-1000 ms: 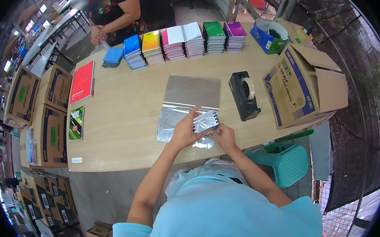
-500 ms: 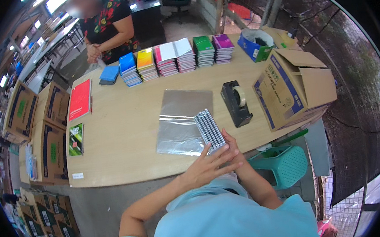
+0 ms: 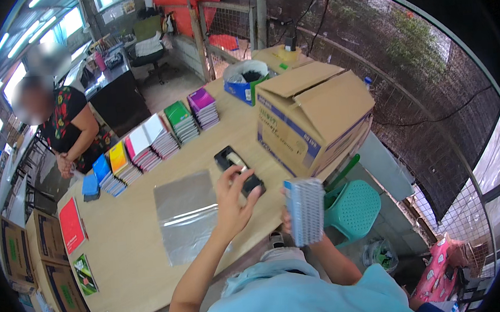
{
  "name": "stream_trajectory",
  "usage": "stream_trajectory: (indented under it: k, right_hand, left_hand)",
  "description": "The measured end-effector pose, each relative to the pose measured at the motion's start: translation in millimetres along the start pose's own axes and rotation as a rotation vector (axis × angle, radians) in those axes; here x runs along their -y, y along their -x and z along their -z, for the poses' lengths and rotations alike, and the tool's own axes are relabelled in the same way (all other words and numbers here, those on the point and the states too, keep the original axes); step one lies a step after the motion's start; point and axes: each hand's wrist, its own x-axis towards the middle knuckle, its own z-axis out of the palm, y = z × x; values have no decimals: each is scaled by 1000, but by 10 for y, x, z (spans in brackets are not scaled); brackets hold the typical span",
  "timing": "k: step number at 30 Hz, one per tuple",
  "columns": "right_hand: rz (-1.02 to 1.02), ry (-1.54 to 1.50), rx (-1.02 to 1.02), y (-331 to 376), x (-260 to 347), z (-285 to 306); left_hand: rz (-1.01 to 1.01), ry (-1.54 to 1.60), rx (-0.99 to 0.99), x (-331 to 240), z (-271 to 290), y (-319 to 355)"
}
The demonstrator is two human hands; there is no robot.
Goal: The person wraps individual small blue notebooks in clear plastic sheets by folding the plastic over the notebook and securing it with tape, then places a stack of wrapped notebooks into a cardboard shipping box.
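Note:
My right hand (image 3: pixel 286 220) grips an upright block (image 3: pixel 306 211) with a grey-and-white checked face and a bit of blue at one top corner. My left hand (image 3: pixel 236 200) reaches over the black tape dispenser (image 3: pixel 256 185), thumb and fingers apart, fingertips close to its tape roll (image 3: pixel 236 160). Whether they touch the tape I cannot tell. A sheet of clear plastic (image 3: pixel 184 204) lies flat on the table, left of this hand.
Stacks of colourful notebooks (image 3: pixel 150 138) line the table's far side. An opened carton (image 3: pixel 295 132) stands on the right, a green stool (image 3: pixel 355 206) below it. A red notebook (image 3: pixel 71 223) lies far left. Beyond the table stands another person (image 3: pixel 74 125).
My left hand has left the checked block and moved to the tape dispenser. My right hand has lifted the block off the plastic toward the right. The view has turned right.

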Motion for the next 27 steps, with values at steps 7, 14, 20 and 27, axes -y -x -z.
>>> stream_trajectory:
  k: [7, 14, 20, 27]
  right_hand:
    - [558, 213, -84, 539, 1359, -1323]
    - [704, 323, 456, 618, 2725, -1467]
    - [545, -98, 307, 162, 2955, -1309]
    - [650, 463, -279, 340, 3384, -1289]
  left_hand:
    - [-330, 144, -28, -492, -1526, -1284]
    - [-666, -204, 892, -822, -1885, -1420]
    - [-512, -181, 462, -551, -2118, -2727]
    - [-447, -242, 502, -1060, -731, -2770]
